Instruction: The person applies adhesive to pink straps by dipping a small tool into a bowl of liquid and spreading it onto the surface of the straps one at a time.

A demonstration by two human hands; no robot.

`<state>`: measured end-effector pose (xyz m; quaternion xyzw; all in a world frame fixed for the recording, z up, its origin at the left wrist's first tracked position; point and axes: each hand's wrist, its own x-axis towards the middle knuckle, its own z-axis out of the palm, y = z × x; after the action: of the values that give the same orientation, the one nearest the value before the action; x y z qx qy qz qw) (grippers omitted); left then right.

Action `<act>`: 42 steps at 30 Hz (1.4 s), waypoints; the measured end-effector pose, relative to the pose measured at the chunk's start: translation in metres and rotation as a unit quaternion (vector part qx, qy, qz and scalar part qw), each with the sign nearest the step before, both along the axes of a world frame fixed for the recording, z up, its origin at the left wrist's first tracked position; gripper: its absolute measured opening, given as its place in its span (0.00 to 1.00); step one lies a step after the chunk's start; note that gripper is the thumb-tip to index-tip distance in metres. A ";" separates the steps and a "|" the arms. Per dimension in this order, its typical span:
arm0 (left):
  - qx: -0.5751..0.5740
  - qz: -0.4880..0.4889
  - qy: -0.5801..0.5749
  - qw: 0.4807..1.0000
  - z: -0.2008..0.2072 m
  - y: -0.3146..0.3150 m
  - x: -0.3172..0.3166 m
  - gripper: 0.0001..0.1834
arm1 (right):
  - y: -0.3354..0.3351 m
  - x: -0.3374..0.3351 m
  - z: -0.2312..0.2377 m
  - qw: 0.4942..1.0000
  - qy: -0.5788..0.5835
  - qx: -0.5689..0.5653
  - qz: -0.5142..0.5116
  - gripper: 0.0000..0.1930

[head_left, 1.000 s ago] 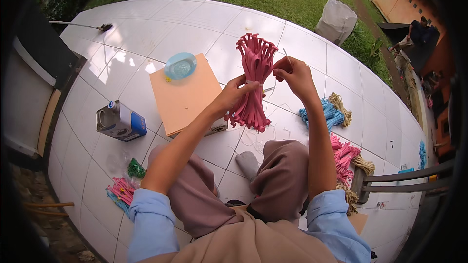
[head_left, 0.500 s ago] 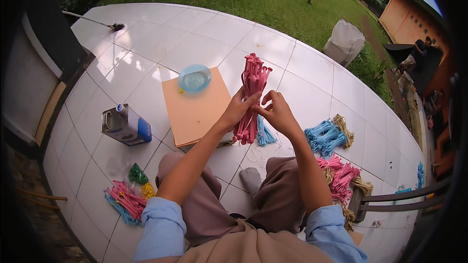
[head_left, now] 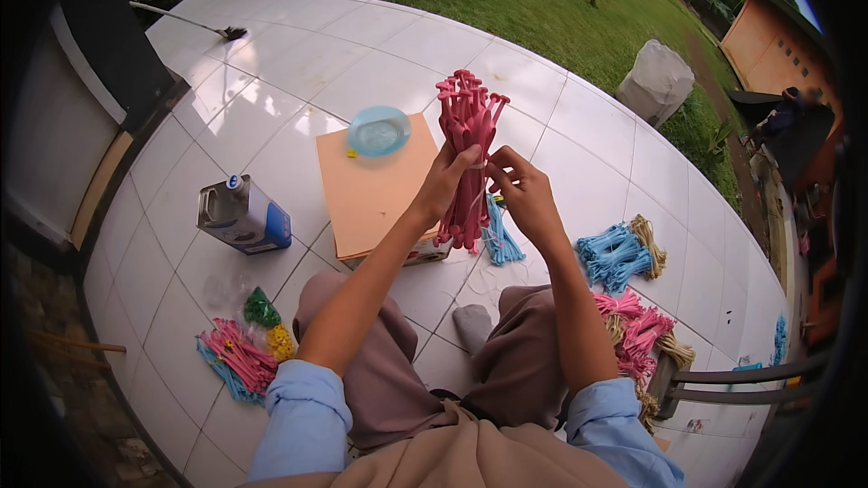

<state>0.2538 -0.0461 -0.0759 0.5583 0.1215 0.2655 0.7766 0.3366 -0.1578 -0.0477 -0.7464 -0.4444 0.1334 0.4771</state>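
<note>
My left hand [head_left: 439, 188] is wrapped around the middle of an upright bundle of pink sticks [head_left: 468, 126] with knobbed ends, thumb across its front. A thin pale strand circles the bundle at about thumb height. On the bundle's right side my right hand [head_left: 524, 192] has its fingers curled and pinched close to that strand; what lies between the fingertips is too small to make out. Below and behind the hands, a blue bundle of similar sticks [head_left: 503, 239] lies on the tiles beside a box topped with a flat peach board [head_left: 362, 203].
A translucent blue dish [head_left: 378, 132] sits on the board. Left are a metal can [head_left: 244, 215], pink sticks [head_left: 237, 354], and green [head_left: 260, 309] and yellow [head_left: 280, 342] bags. Blue bundles [head_left: 615, 256] and pink bundles [head_left: 642, 330] lie right, near a dark chair-like frame [head_left: 741, 380].
The bundle has risen slightly in view and stands a little more upright. My right fingers have curled in closer to its side. The whole view has shifted a little.
</note>
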 end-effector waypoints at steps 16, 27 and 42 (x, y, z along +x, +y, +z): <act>0.091 0.056 0.067 0.992 0.005 0.010 -0.008 0.30 | 0.000 -0.010 0.010 0.911 0.406 0.045 0.054 0.10; 0.094 0.102 0.020 0.990 -0.003 0.014 0.002 0.29 | 0.009 -0.010 0.004 0.928 0.289 0.233 0.036 0.10; -0.039 0.013 0.022 0.999 0.000 0.017 0.000 0.34 | 0.011 -0.003 0.013 0.716 0.578 0.385 0.075 0.11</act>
<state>0.2539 -0.0291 -0.0762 0.5318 0.1560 0.2586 0.7912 0.3335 -0.1464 -0.0343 -0.2398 -0.1500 0.3915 0.8756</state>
